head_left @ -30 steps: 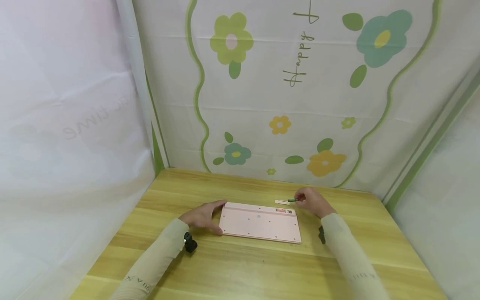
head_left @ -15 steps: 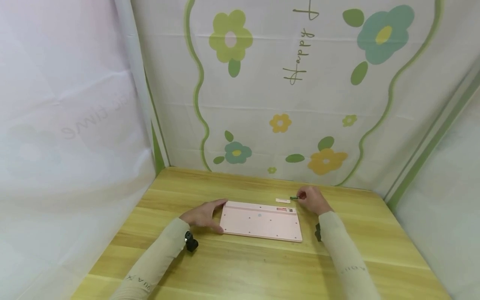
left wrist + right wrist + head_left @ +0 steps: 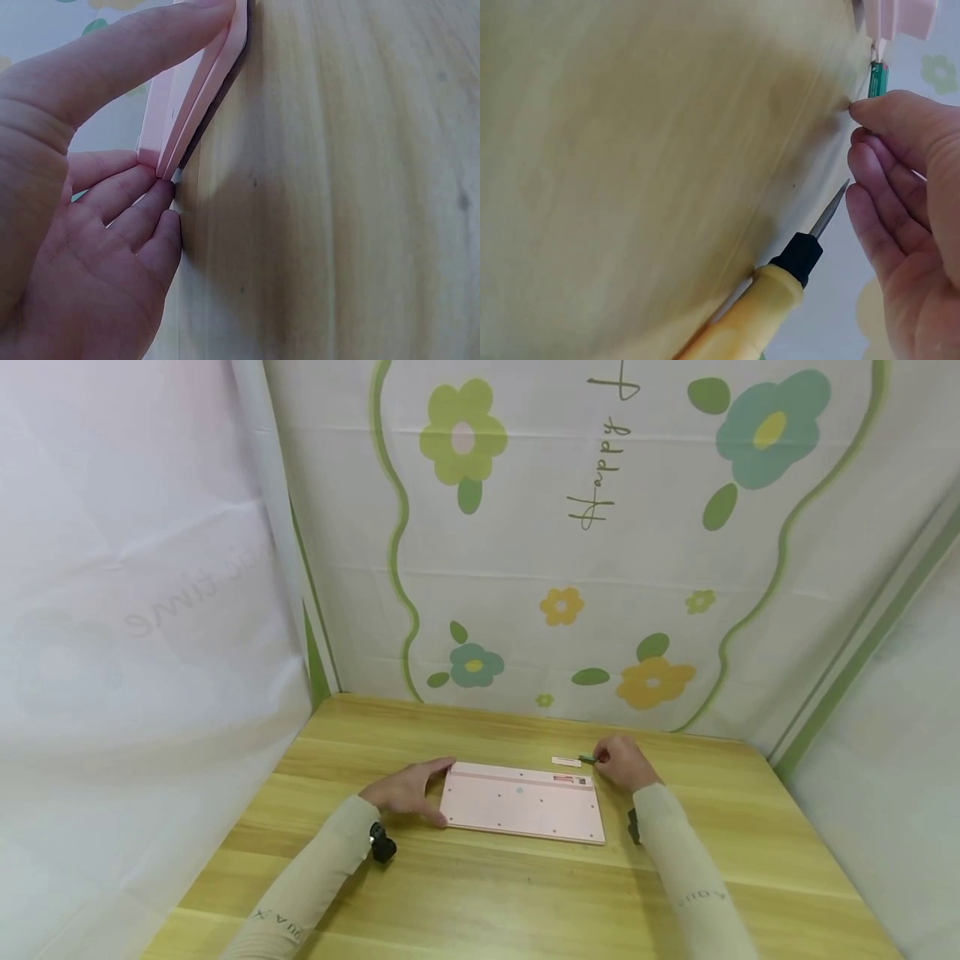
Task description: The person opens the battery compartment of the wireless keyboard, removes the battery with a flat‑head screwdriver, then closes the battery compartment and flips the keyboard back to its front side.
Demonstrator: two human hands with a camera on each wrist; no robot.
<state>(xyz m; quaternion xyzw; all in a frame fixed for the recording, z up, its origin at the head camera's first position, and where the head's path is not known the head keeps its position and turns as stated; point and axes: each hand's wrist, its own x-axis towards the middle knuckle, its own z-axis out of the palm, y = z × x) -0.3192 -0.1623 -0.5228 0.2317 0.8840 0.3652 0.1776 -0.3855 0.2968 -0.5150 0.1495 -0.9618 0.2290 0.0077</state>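
A pink keyboard (image 3: 517, 810) lies face down on the table, with several screw dots and a slot with a red label (image 3: 562, 779) along its far edge. My left hand (image 3: 405, 790) holds its left end, thumb at the near corner and fingertips at the far corner. In the left wrist view, the fingers (image 3: 127, 202) reach along the keyboard's pink edge (image 3: 187, 105). Beyond the far right corner, my right hand (image 3: 626, 762) pinches a small green battery (image 3: 588, 759) between thumb and fingertips. A narrow pale strip (image 3: 566, 762) lies just left of the battery.
A yellow-handled tool (image 3: 750, 315) with a black collar and pointed metal tip shows low in the right wrist view, its tip close to the fingers. A flowered cloth (image 3: 517, 552) stands behind the wooden table (image 3: 465, 893), with white cloth on both sides.
My right hand has turned slightly, and the battery's angle has changed beside the pale strip. The left hand stays on the keyboard's end.
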